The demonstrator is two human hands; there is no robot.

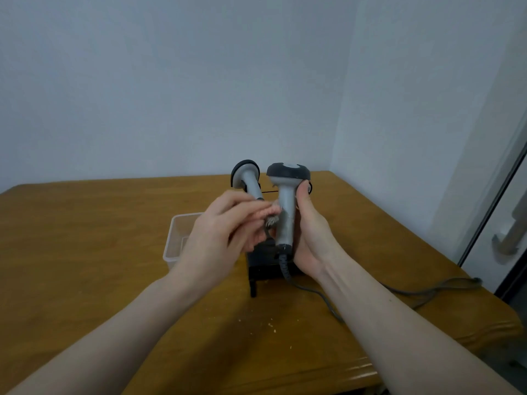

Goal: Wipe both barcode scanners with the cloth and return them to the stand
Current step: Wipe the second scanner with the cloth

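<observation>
My right hand grips the handle of a grey barcode scanner and holds it upright above the black stand. Its dark head points up and its grey cable trails off to the right over the table. My left hand pinches a small pink cloth against the left side of that handle. A second grey scanner sits tilted in the stand just behind my left fingers, its lower end hidden by them.
A clear plastic box stands left of the stand, partly behind my left hand. The wooden table ends at walls behind and to the right. A door with a handle is at far right. Small crumbs lie near the front edge.
</observation>
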